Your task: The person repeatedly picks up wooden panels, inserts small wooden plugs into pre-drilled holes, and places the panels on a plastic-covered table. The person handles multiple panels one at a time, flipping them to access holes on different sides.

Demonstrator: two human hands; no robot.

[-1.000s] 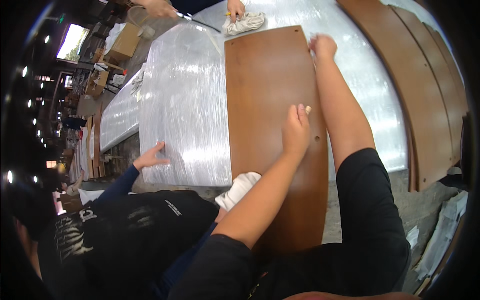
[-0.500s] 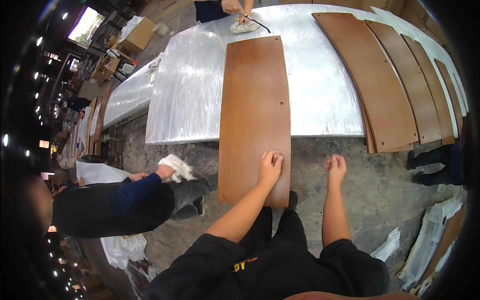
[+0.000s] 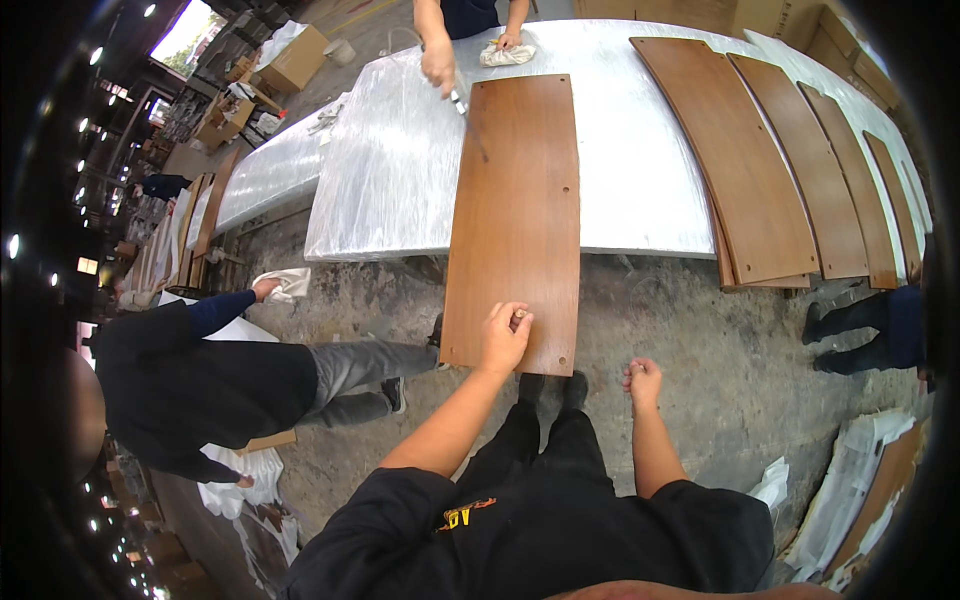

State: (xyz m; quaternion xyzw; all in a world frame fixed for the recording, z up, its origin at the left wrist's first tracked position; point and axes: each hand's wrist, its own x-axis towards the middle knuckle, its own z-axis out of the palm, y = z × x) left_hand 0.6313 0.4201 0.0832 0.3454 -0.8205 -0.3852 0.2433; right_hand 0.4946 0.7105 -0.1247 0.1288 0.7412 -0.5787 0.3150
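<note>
A long brown wood-grain panel (image 3: 520, 220) with small holes lies partly on the plastic-wrapped table, its near end jutting out toward me. Over that near end is my left hand (image 3: 507, 338), its fingers curled in a pinch; what they hold, if anything, is too small to name. To the right of the panel, above the floor, my right hand (image 3: 643, 382) is closed, and any contents are hidden. Across the table a co-worker's hand grips a thin-nozzled air gun (image 3: 458, 102) aimed at the panel. Their other hand rests on a white cloth (image 3: 508, 54).
Several more brown panels (image 3: 730, 160) lie on the right of the wrapped table (image 3: 385, 170). At left a person (image 3: 210, 385) in dark clothes carries a white rag (image 3: 287, 285). Another person's legs (image 3: 850, 325) stand at right. Wrapped boards (image 3: 850, 490) lean at lower right.
My left hand has shifted left over the panel, and my right hand is lower. The co-worker's air gun has come over the panel's left edge. The person at left has drawn away with the rag.
</note>
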